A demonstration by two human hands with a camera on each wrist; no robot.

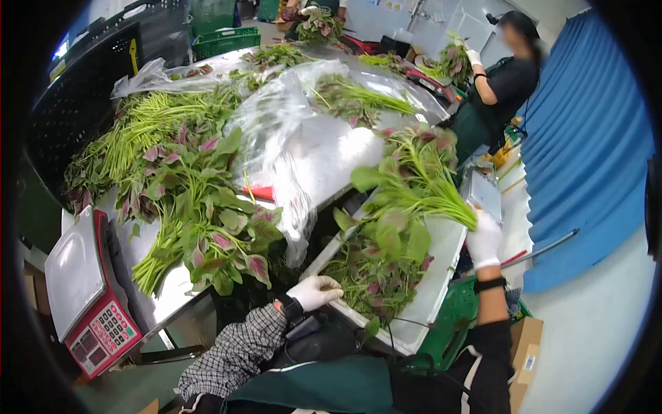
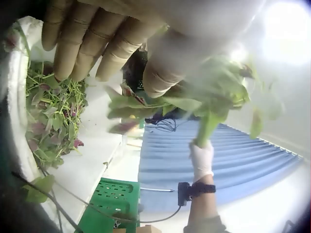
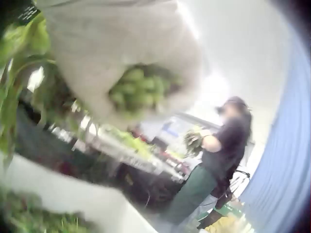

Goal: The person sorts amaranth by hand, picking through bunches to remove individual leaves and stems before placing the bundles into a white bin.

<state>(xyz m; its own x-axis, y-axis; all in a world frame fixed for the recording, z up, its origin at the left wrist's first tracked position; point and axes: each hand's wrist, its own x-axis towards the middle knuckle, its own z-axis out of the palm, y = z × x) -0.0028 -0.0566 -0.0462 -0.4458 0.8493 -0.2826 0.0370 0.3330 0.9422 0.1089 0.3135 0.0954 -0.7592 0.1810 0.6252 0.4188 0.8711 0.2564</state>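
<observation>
My gloved right hand (image 1: 485,240) grips a bunch of red-and-green amaranth (image 1: 420,193) by its stems, with the leaves spread leftward over a white foam box (image 1: 441,272). In the right wrist view the cut stem ends (image 3: 142,90) poke out of the curled fist. Loose amaranth leaves and stems (image 1: 376,286) lie inside the box. My gloved left hand (image 1: 316,292) is at the box's near left rim, holding nothing. Its fingers (image 2: 90,43) extend loosely with the thumb apart in the left wrist view.
A heap of amaranth (image 1: 186,172) covers the metal table's left side, beside clear plastic sheeting (image 1: 276,117). A red scale (image 1: 89,297) stands at the left. A green crate (image 1: 455,310) sits right of the box. Another person (image 1: 507,83) handles greens at the far right.
</observation>
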